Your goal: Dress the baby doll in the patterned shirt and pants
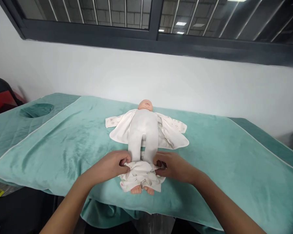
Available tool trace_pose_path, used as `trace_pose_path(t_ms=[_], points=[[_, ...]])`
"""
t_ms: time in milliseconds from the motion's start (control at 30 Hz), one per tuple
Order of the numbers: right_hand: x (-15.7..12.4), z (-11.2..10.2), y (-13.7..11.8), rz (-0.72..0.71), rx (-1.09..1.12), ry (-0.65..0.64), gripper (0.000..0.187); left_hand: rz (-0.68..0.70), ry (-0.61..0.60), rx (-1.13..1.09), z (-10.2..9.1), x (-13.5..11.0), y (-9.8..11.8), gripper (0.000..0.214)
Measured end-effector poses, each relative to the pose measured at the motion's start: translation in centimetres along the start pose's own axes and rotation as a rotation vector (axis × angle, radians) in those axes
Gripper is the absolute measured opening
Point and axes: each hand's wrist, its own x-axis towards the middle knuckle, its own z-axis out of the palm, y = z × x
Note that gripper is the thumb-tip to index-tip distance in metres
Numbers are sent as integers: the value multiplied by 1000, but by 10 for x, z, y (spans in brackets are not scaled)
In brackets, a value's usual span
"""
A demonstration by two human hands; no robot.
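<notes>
A baby doll [144, 130] lies on its back on a teal blanket [63, 146], head toward the wall and feet toward me. An open white jacket [172, 130] spreads out under its torso. White printed trousers [141, 177] are bunched around its lower legs, with the bare feet sticking out below. My left hand [112, 164] pinches the left side of the trousers' waistband. My right hand [172, 165] grips the right side of the same waistband. Both hands are closed on the fabric.
The blanket covers a padded teal table [12, 130] with a round face hole [36, 110] at the far left. A white wall and a dark-framed window stand behind. A dark chair with a red part [0, 97] sits at the left edge.
</notes>
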Motion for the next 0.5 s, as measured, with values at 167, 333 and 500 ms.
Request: trace_pose_path(t_ms=[167,333,500], points=[[9,5,-11,-134,-188,196,13,119,169,91,3,1,7,4],[27,9,-21,-141,52,301,20,22,452,6,12,18,8,10],[34,7,-13,-6,623,138,13,58,471,-257,16,27,12,14]])
